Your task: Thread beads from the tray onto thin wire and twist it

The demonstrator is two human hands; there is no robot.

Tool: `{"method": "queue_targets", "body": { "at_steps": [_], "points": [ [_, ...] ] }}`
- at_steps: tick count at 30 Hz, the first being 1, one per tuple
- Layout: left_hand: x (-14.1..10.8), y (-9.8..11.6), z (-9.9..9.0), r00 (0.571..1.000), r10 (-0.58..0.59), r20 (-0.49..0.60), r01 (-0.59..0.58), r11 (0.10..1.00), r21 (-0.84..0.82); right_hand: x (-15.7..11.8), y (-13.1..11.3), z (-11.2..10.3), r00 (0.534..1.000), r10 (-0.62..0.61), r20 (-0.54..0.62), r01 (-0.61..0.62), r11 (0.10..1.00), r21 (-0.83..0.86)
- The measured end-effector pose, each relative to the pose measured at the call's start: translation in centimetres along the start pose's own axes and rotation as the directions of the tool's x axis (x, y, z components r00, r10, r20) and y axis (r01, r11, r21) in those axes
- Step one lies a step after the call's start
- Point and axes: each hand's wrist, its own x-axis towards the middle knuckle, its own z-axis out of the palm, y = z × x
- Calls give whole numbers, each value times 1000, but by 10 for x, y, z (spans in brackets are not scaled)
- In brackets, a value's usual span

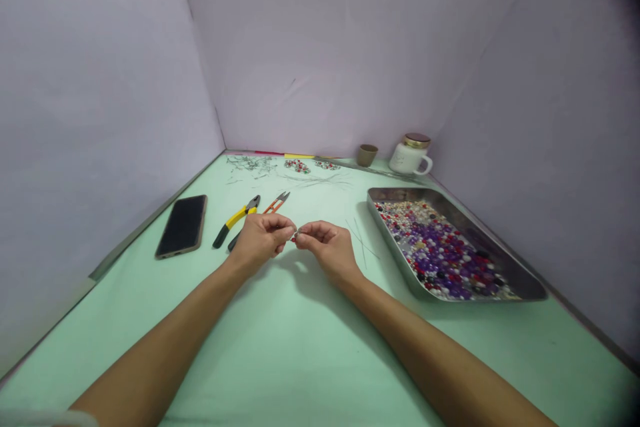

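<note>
My left hand [263, 237] and my right hand [327, 247] meet above the middle of the green table, fingertips almost touching. Both pinch a small beaded piece [295, 237] with a red bead and pale parts; most of it is hidden by the fingers. Close behind my left hand lie pliers [234, 221] with yellow and black handles. Beside them are orange-handled snips [277, 203], partly covered by that hand. A few thin straight wires [361, 243] lie to the right of my right hand.
A metal tray [400, 260] of mixed beads stands at the right. A phone [182, 225] lies at the left. Along the back are wire scraps [247, 164], beaded pieces [297, 165], long wires [320, 180], a small brown cup [367, 155] and a lidded white mug [407, 159]. Walls enclose three sides.
</note>
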Motion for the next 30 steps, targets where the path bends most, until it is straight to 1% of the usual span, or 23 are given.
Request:
{"method": "queue_targets", "body": {
  "at_steps": [8, 12, 15, 18, 21, 25, 30],
  "points": [
    [4, -7, -3, 999, -23, 49, 24, 999, -23, -2, -1, -2, 999, -38, 31, 40, 995, -86],
    [5, -6, -2, 997, -57, 45, 61, 993, -96, -1, 0, -1, 1000, -26, 11, 26, 998, -54],
    [3, -4, 1, 997, -81, 6, 81, 988, -130, 0, 1, 0, 1000, -3, -17, 3, 1000, -12],
    [2, -2, 2, 997, -67, -27, 64, 992, -107, 1, 3, 1, 1000, 6, -25, -7, 1000, -17],
    [1, -1, 2, 998, -61, -32, 58, 996, -74, 2, 3, 1, 999, 30, -38, -30, 999, -11],
    [1, -2, 0, 999, -52, -10, 51, 998, -31, 1, 4, 1, 999, 35, -25, -35, 999, 3],
    [2, -3, -3, 997, -66, 30, 67, 998, -10, -1, 3, 1, 1000, 0, 4, 0, 999, -47]
  ]
}}
